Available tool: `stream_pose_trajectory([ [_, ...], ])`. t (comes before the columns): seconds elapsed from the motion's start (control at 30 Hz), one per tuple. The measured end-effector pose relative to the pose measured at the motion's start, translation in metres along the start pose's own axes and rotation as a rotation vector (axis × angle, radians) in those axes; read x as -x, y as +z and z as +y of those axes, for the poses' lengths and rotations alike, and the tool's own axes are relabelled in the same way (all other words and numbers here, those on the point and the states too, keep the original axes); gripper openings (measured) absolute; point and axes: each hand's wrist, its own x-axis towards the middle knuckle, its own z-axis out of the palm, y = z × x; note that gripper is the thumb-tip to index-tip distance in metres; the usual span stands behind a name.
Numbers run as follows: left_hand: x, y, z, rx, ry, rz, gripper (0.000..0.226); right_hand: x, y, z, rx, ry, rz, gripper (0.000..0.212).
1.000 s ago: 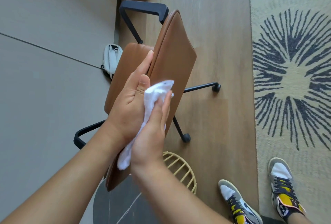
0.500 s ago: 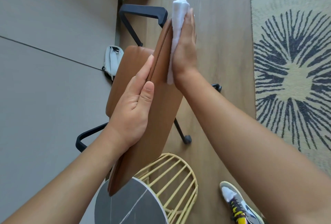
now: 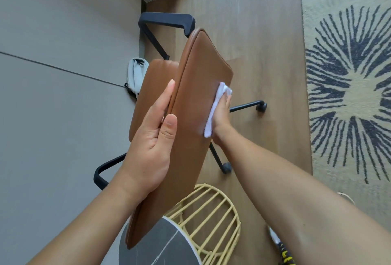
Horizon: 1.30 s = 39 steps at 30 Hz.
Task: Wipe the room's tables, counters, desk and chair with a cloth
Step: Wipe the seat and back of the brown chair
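A brown leather chair stands below me, its backrest (image 3: 190,148) upright and its seat (image 3: 151,78) to the left. My left hand (image 3: 152,142) grips the backrest's top edge, fingers on the seat side and thumb on the back. With flat fingers, my right hand (image 3: 221,120) presses a white cloth (image 3: 214,108) against the rear face of the backrest, about halfway along it. The right thumb is hidden.
Black armrests (image 3: 167,19) and wheeled legs (image 3: 261,106) stick out from the chair. A grey desk top (image 3: 53,95) lies on the left, with a grey pouch (image 3: 135,74) beneath its edge. A round dark table (image 3: 160,247) on a yellow wire frame (image 3: 211,211) stands close. A patterned rug (image 3: 349,74) covers the right.
My right hand slid the cloth from the far top corner of the backrest down its rear face toward me. The left hand kept its hold on the top edge.
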Motion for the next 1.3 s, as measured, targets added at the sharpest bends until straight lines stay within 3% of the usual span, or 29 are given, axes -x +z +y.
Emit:
stream_pose_trajectory([
  [0.1,-0.001,0.000,0.000,-0.008,0.008,0.011,0.052,0.021,-0.002,0.044,-0.032,0.102,-0.002,0.068],
  [0.23,-0.001,0.001,-0.003,-0.012,0.032,0.008,0.053,0.067,-0.001,0.107,-0.050,0.377,-0.016,0.092],
  [0.33,-0.001,0.001,-0.005,-0.014,0.036,0.014,0.053,0.114,0.004,0.144,-0.079,0.501,-0.010,0.087],
  [0.53,0.003,0.000,-0.007,-0.035,0.038,0.020,0.051,0.175,0.031,0.146,-0.215,0.595,0.044,0.092],
  [0.63,0.004,0.000,-0.008,-0.034,0.039,0.019,0.050,0.158,0.036,0.119,-0.201,0.449,0.055,0.100],
  [0.77,0.004,0.000,-0.007,-0.019,0.056,0.014,0.053,0.108,0.029,0.061,-0.137,0.143,0.037,0.077],
  [1.03,-0.004,0.001,-0.007,-0.011,0.060,0.030,0.050,0.091,0.036,-0.085,0.045,-0.418,-0.027,0.066],
  [1.2,-0.010,0.003,-0.008,-0.004,0.093,0.048,0.045,0.130,0.039,-0.084,0.088,-0.631,-0.093,0.072],
  [1.3,-0.011,0.005,-0.008,0.002,0.098,0.060,0.045,0.141,0.029,-0.045,0.130,-0.574,-0.113,0.072],
])
